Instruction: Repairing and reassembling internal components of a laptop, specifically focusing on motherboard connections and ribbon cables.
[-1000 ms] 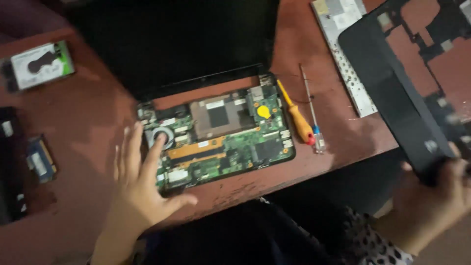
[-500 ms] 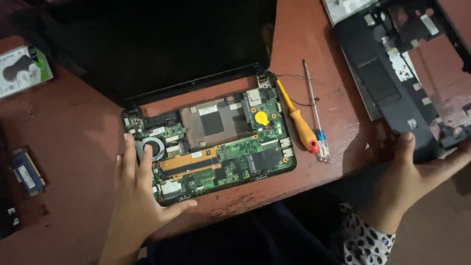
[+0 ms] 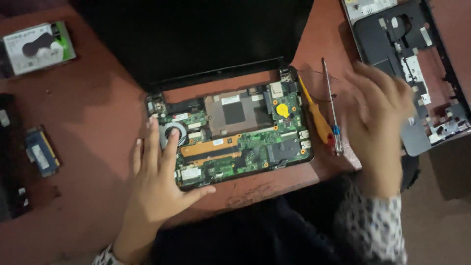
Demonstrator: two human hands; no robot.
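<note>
An opened small laptop lies on the reddish-brown table, its green motherboard (image 3: 235, 142) bare with a round fan, a copper heat pipe and a yellow coin cell. Its dark screen (image 3: 196, 39) folds back behind. My left hand (image 3: 159, 184) rests flat on the board's left edge, fingers spread near the fan. My right hand (image 3: 378, 122) hovers blurred and empty, fingers apart, between the screwdrivers and the black plastic laptop cover (image 3: 412, 73) lying at the right.
An orange-handled screwdriver (image 3: 316, 118) and a thin metal one (image 3: 331, 108) lie right of the board. A hard drive (image 3: 39, 46) sits at the far left, a small blue memory module (image 3: 41, 152) below it. The table's front edge runs under my arms.
My right hand has set the black cover down on the table at the right and let go, then moved left toward the screwdrivers. My left hand stays on the board.
</note>
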